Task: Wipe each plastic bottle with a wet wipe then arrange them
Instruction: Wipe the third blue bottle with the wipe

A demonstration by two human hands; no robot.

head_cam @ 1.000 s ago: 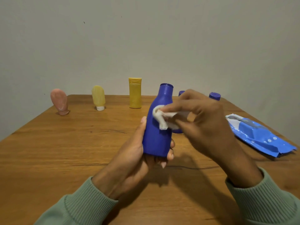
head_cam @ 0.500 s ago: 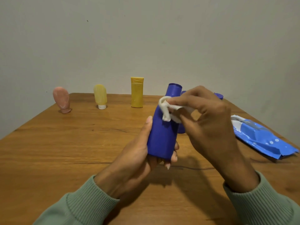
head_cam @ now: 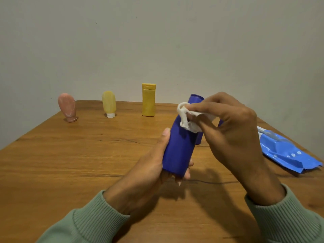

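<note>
My left grip [head_cam: 149,172] is wrapped round the lower end of the blue bottle [head_cam: 180,151], thumb up its left side, fingers curled underneath. The bottle is held off the worktop [head_cam: 70,163] at the middle of the frame; its long axis runs from lower centre up and slightly right, cap end away from me. My right grip [head_cam: 233,134] pinches the bunched wet wipe [head_cam: 185,118] against the bottle's shoulder, just below the cap. So the wipe sits at the upper end, and the rest of the body lies down and left of it, toward my left grip. I judge the next stroke should follow that axis downward, or my left grip should turn the bottle under the wipe. Just behind, partly hidden by my right grip, a second blue bottle [head_cam: 199,139] stands on the worktop, near enough to knock. In the upper left stand a pink bottle [head_cam: 67,107], a pale yellow bottle [head_cam: 109,104] and a yellow bottle [head_cam: 148,100], well apart from my work. The wipes pack [head_cam: 287,155] lies at the right edge.
</note>
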